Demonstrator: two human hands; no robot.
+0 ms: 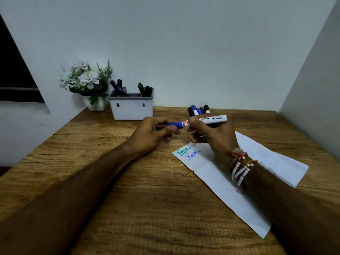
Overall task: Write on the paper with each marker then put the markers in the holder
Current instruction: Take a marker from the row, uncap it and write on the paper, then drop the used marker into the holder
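Left hand [152, 133]: held just above the wooden table [147, 199] near its middle, fingers curled, thumb and fingertips pinched round the blue cap [175, 124].
Right hand [211, 137]: raised over the far corner of the paper [220, 177], fingers wrapped round the white barrel of the whiteboard marker [211, 120], thumb pressed on top; beaded bracelets [241, 168] are worn at the wrist.
Whiteboard marker: held level between both hands, clear of the table, cap end toward the left hand. Whether the cap is fully seated cannot be told.
Hands: close together, joined only through the marker.
Paper: laid slantwise toward the table's right edge, partly covered by the right forearm; green and blue writing [187, 153] is seen at its far left corner.
Holder [131, 109]: a white box with a grey rim, set at the table's back edge, with several markers [117, 88] stood inside.
Loose markers [197, 110]: a small cluster lying at the back edge, just behind the hands.
Flower pot [86, 83]: placed at the back left corner, beside the holder.
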